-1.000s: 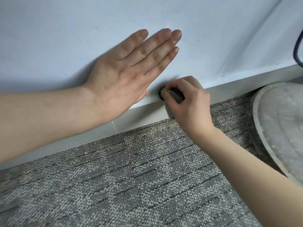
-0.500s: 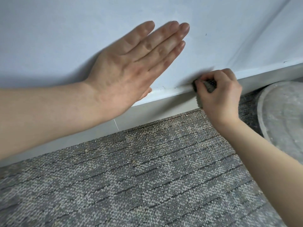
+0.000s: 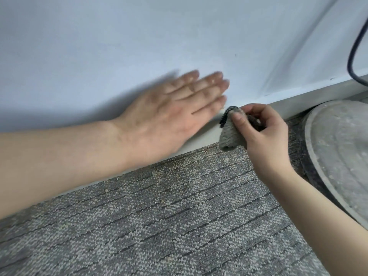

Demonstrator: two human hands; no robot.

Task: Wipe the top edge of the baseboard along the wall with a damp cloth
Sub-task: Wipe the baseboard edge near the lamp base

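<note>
The small grey knitted cloth (image 3: pixel 231 136) is pinched by the thumb and curled fingers of the right hand (image 3: pixel 264 134), its dark-trimmed corner held at the top edge of the pale grey baseboard (image 3: pixel 310 101) under the light blue wall (image 3: pixel 139 46). Just left, the blurred left hand (image 3: pixel 169 116) is laid flat, fingers straight, on the wall. Grey loop carpet (image 3: pixel 159 226) lies below, a round dusty grey disc (image 3: pixel 338 156) at the right.
</note>
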